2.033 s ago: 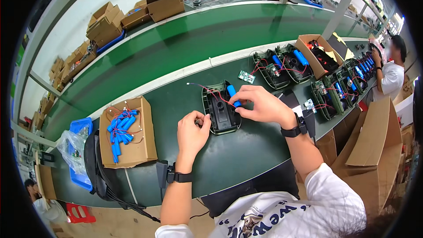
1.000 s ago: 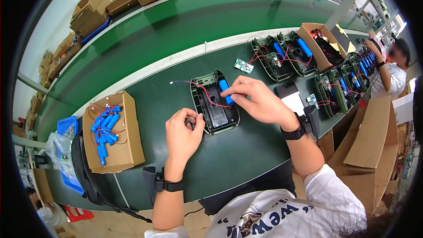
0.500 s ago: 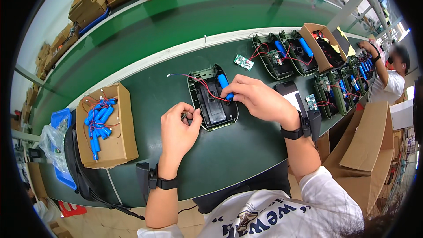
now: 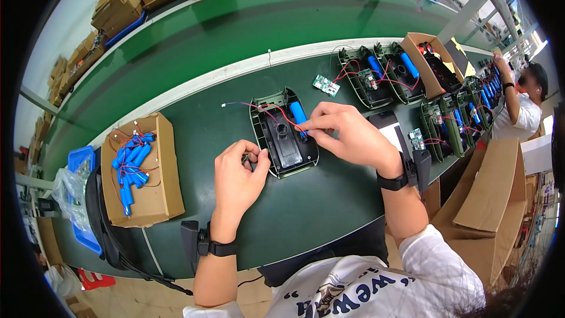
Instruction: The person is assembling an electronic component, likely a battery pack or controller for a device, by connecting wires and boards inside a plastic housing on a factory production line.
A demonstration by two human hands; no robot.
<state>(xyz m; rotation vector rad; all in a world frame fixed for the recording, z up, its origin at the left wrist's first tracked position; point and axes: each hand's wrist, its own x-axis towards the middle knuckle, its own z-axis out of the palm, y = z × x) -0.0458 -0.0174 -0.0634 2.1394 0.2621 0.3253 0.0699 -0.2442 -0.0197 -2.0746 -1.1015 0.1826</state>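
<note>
- Head view: one green-rimmed plastic shell (image 4: 288,154) lies open side up on the tabletop (image 4: 329,203), between its near and far edges.
- A blue battery (image 4: 297,112) lies inside the shell, along the right wall, toward the far right corner.
- Right hand (image 4: 348,136): index finger and thumb close together at the battery's near end, touching it beside the red wire (image 4: 274,106). Whether they clamp or only press, cannot tell.
- Left hand (image 4: 240,171): fingers curled, thumb near fingertips, at the shell's left rim. Something small and dark shows among the fingers; whether it is gripped, cannot tell.
- Wire crosses the shell, its white plug (image 4: 223,105) beyond the left rim.
- Battery handling, judged: stiff, fairly light, smooth wrap likely slippery. Best held by the sides of its body; thin wire and plug look fragile and should not bear a pull.
- Shell handling, judged: light, rigid, apt to slide. Steady it by the outer rim.
- Toward the tabletop's left end: cardboard box (image 4: 174,184) with loose batteries (image 4: 134,160).
- Near the tabletop's far edge, rightward: circuit board (image 4: 325,85) and further shells (image 4: 360,89).
</note>
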